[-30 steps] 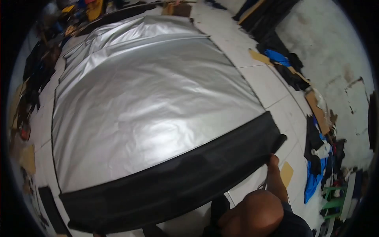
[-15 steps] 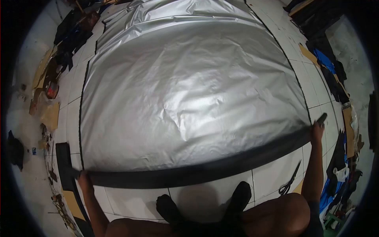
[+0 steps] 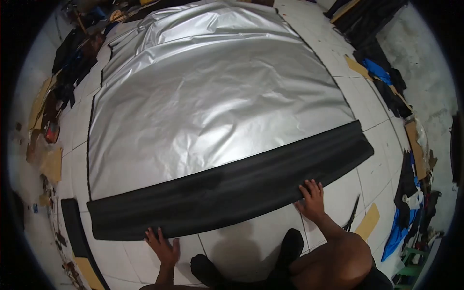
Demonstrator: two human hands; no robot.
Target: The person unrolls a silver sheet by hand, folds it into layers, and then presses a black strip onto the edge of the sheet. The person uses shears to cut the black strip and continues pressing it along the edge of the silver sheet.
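A large sheet of silver fabric [image 3: 217, 101] is spread over the tiled floor, wrinkled toward its far end. Along its near end runs a wide black band [image 3: 227, 183], which looks like the sheet's dark side folded over. At the band's near edge, left of the middle, my left hand [image 3: 163, 247] rests with fingers spread. Farther right, my right hand [image 3: 312, 199] lies on the same edge, fingers apart. Neither hand grips anything. Close to my right knee is a pair of scissors [image 3: 352, 217], its handles partly hidden.
Black strip material [image 3: 75, 227] lies on the floor at the left, beside tan board [image 3: 89, 273]. Another tan piece [image 3: 368, 221] is right of the scissors. Blue and black scraps [image 3: 398, 232] line the right side. My feet [image 3: 291, 244] stand just before the band.
Both hands have let go of the band's ends and come inward to its near edge. The black band now lies flatter and covers a wider part of the silver sheet. The view has shifted slightly.
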